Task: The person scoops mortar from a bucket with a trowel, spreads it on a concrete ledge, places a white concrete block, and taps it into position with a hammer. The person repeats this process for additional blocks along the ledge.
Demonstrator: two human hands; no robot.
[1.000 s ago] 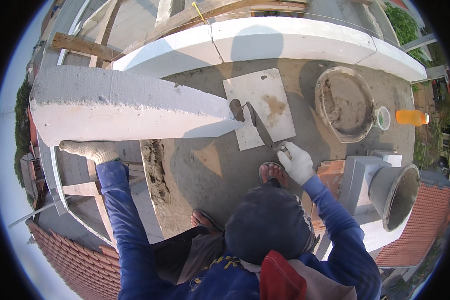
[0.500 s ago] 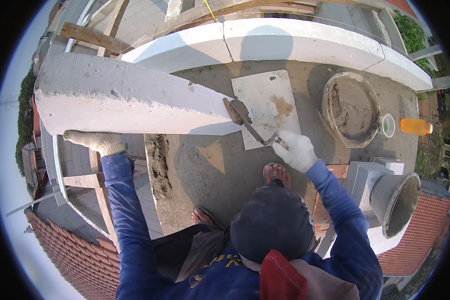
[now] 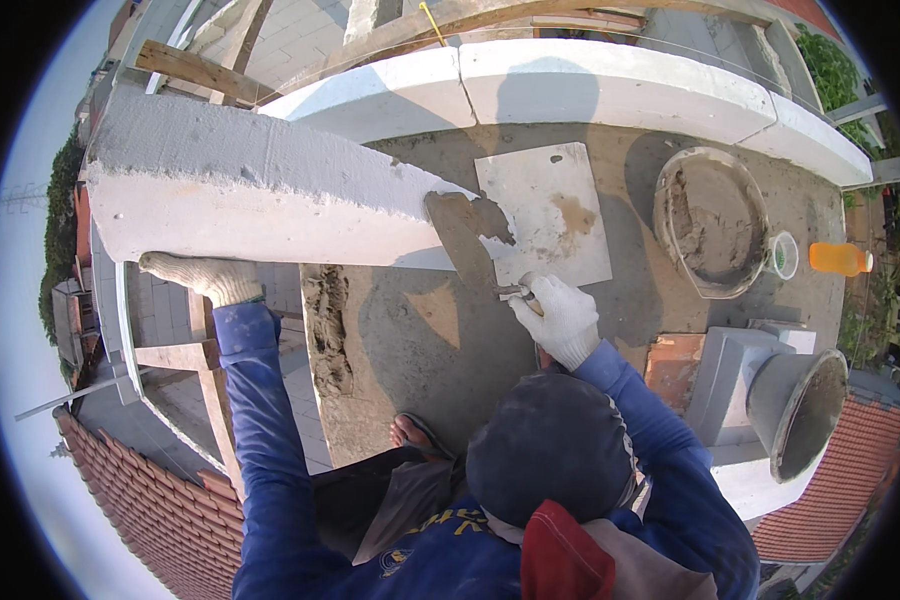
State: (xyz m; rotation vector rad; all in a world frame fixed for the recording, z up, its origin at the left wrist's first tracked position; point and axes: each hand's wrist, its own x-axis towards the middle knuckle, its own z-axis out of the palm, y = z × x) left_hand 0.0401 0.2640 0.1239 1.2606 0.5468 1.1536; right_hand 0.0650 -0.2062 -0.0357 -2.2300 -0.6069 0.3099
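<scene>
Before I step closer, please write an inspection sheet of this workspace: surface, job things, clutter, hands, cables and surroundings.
Surface: grey slab, stained, rough mortar along its left edge.
Job's things: pale block; trowel with blade at its right end, beside smeared mortar.
Clutter: board with brown stain, basin with mortar inside, cup, orange bottle, bucket.
Hands: left hand gloved, against the block's near edge; right hand gloved, holding the trowel's handle.
Cables: nothing seen.
Surroundings: row of white blocks at the far edge, wooden beams beyond, tiled roof lower left.

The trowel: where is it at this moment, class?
In the head view, the trowel is just above the picture's middle, its handle in the gloved right hand, its blade at the right end of the long white block.
</scene>
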